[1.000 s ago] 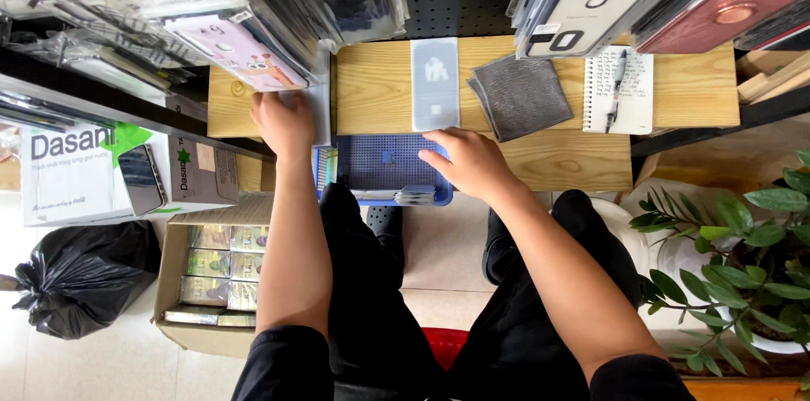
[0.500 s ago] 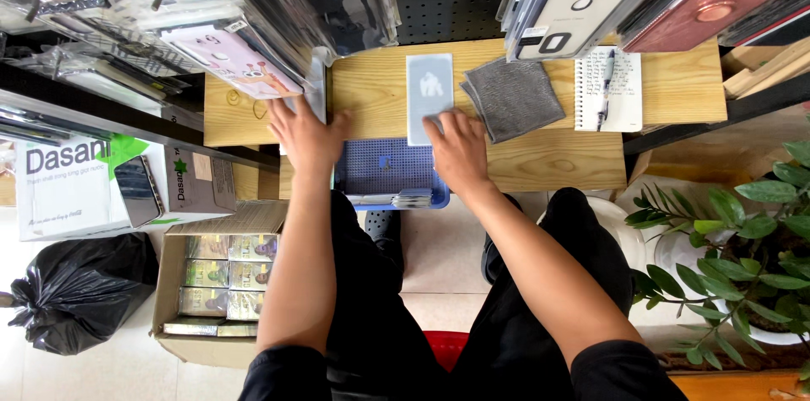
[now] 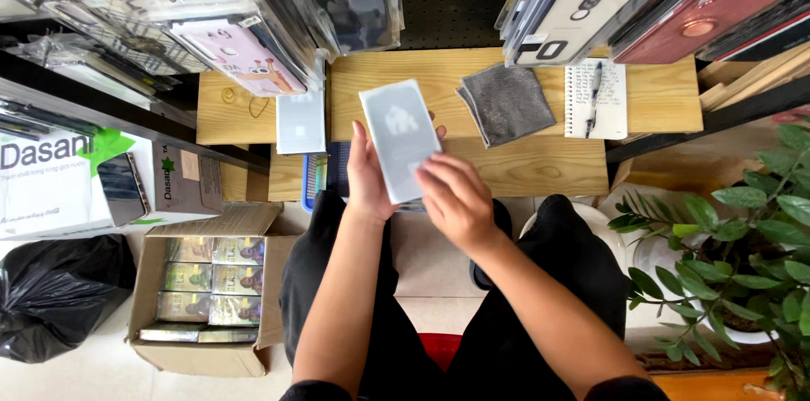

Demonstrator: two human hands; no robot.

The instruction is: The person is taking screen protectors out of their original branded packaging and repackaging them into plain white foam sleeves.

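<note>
Both hands hold a flat, pale grey-white packet [image 3: 398, 138] up over the near edge of the wooden bench [image 3: 523, 169], its long side tilted slightly to the left. The left hand [image 3: 368, 175] grips the packet along its left edge, thumb on the front and fingers behind, while the right hand [image 3: 456, 197] closes on its lower right corner, the fingers curled over the front face. Just left of the packet a second pale flat packet [image 3: 301, 121] lies on the bench, and below it the rim of a blue basket [image 3: 314, 179] shows at the bench edge, mostly hidden by the left wrist. To the right of the hands a folded grey cloth [image 3: 506, 102] lies on the bench, and beyond it a small spiral notepad [image 3: 597, 99] with a pen [image 3: 595, 85] on top. Phone cases in clear bags hang from racks above the bench. On the floor to the left stands an open cardboard box [image 3: 207, 296] filled with small packs, with a black rubbish bag [image 3: 55, 293] beside it, and a green potted plant [image 3: 742, 241] stands to the right
</note>
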